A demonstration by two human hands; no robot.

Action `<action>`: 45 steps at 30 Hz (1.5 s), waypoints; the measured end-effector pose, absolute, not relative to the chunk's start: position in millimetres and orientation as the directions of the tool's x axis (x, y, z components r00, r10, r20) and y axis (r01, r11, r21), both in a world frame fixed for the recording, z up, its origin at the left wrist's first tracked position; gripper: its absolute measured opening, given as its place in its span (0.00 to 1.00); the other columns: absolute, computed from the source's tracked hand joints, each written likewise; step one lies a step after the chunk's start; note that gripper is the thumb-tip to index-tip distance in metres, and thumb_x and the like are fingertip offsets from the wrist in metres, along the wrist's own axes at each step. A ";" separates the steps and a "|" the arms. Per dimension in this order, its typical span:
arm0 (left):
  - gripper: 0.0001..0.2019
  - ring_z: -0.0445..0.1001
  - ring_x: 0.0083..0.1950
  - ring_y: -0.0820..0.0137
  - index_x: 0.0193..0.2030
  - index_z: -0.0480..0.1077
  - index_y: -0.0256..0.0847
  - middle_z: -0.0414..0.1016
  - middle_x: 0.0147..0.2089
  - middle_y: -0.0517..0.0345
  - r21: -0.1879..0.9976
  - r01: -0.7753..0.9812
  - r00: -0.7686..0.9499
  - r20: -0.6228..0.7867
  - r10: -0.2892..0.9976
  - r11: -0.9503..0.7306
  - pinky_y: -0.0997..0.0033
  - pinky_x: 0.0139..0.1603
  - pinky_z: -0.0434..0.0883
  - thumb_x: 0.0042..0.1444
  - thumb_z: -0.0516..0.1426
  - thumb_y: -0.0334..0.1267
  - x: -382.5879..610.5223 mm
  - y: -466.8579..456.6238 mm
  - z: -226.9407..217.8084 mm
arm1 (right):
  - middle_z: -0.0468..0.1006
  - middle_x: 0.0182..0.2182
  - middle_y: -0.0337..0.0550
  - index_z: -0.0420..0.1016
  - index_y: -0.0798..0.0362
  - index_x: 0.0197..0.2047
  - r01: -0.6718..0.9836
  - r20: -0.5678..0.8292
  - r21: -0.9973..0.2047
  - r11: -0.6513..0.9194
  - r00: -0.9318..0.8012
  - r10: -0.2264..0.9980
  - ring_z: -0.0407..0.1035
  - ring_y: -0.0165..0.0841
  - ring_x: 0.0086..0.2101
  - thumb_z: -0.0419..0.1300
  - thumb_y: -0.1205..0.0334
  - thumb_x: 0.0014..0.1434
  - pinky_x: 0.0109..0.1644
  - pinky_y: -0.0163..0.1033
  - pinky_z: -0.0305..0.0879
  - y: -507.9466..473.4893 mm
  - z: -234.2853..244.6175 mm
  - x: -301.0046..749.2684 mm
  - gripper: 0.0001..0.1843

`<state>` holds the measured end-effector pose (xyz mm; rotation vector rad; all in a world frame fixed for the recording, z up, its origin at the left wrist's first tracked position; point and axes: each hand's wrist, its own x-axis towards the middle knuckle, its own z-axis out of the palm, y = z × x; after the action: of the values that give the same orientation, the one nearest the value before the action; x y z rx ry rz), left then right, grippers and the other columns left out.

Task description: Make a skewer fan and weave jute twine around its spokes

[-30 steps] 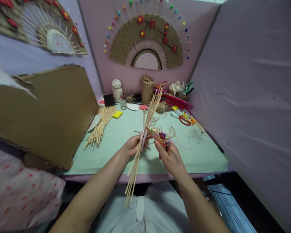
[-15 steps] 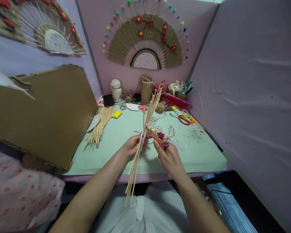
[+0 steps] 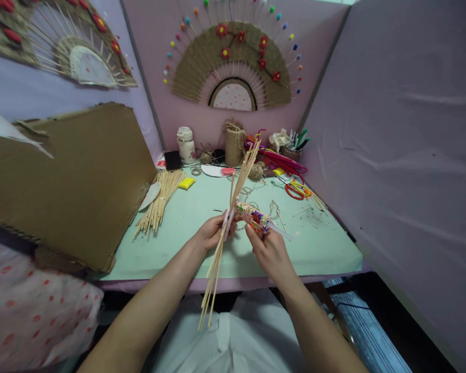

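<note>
My left hand (image 3: 214, 231) is closed around a bundle of thin wooden sticks (image 3: 244, 175), held at a slant above the table's front. The lower ends of a few sticks (image 3: 212, 290) reach down past the table edge over my lap. A pale pinkish strip (image 3: 228, 224) lies against the sticks at my fingers; its exact form is hard to make out. In my right hand (image 3: 270, 251) is a flower-patterned hot glue gun (image 3: 252, 215), with a translucent glue stick (image 3: 281, 231) poking out behind. Its nozzle end points at the sticks beside the strip; whether it touches cannot be seen.
Another stick bundle (image 3: 161, 202) and a yellow packet (image 3: 186, 183) lie on the left. A bottle (image 3: 186, 145), twine-wrapped cylinder (image 3: 234, 145) and twine ball (image 3: 256, 171) stand behind. Scissors (image 3: 295, 190) lie right. A cardboard sheet (image 3: 70, 181) leans left; a decorated fan (image 3: 233, 65) hangs above.
Both hands stay almost in place with the sticks and glue gun. The stick bundle has shifted very slightly; the whole view has moved a little.
</note>
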<state>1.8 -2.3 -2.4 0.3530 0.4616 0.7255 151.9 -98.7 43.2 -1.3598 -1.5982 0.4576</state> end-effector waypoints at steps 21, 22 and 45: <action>0.10 0.73 0.25 0.76 0.35 0.70 0.29 0.73 0.28 0.51 0.392 -0.586 0.647 -0.301 0.701 0.709 0.80 0.29 0.73 0.60 0.48 0.26 1.5 -1.2 -3.3 | 0.75 0.45 0.49 0.73 0.52 0.52 0.510 0.408 -0.786 0.350 0.003 0.913 0.68 0.38 0.48 0.49 0.53 0.65 0.54 0.43 0.62 -102.9 42.2 149.8 0.19; 0.10 0.73 0.25 0.76 0.35 0.70 0.29 0.73 0.27 0.52 0.390 -0.585 0.645 -0.308 0.699 0.711 0.80 0.30 0.73 0.60 0.48 0.26 1.4 -1.4 -3.1 | 0.75 0.44 0.48 0.73 0.52 0.51 0.513 0.404 -0.785 0.347 0.000 0.915 0.68 0.37 0.46 0.48 0.53 0.65 0.53 0.42 0.63 -103.4 41.4 149.7 0.19; 0.10 0.72 0.23 0.76 0.35 0.70 0.29 0.71 0.26 0.54 0.401 -0.605 0.579 -0.370 0.726 0.688 0.80 0.25 0.72 0.59 0.47 0.24 2.8 0.9 -1.6 | 0.74 0.43 0.47 0.73 0.51 0.50 0.514 0.424 -0.781 0.354 0.020 0.906 0.68 0.38 0.45 0.50 0.55 0.64 0.50 0.43 0.64 -111.7 40.2 145.6 0.17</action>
<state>2.8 0.9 -1.6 0.2423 0.5418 0.7868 145.6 -111.7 40.2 -1.2946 -1.6343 0.4994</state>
